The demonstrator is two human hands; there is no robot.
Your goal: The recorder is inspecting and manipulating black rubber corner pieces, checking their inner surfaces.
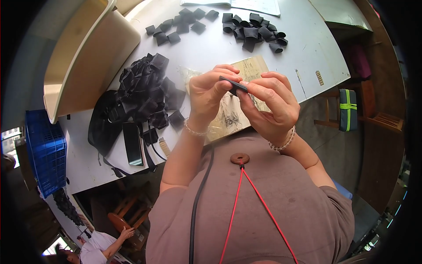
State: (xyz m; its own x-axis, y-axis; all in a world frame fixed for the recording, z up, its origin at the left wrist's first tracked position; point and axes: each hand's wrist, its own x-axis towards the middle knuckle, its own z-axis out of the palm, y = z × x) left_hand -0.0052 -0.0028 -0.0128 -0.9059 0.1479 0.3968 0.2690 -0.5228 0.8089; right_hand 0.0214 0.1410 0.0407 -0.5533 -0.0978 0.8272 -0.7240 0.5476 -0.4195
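Observation:
Between my two hands, above a worn yellowish board [228, 115], is a small flat black piece [234, 83], seen nearly edge-on. My left hand [211, 90] pinches its left end between thumb and fingers. The fingertips of my right hand [272, 101] grip its right end. Left of the board lies a big heap of similar black pieces [143, 88], flat and squarish. Farther back are a loose spread of flat black pieces [184, 20] and a pile of curled, tube-like black pieces [255, 33].
A beige plastic bin [88, 57] stands at the table's left. A phone [132, 143] and a black bag [103, 123] lie near the front left edge. An open notebook [259, 5] is at the back. Beyond are a blue crate [46, 149], a stool [329, 110] and another person [99, 246].

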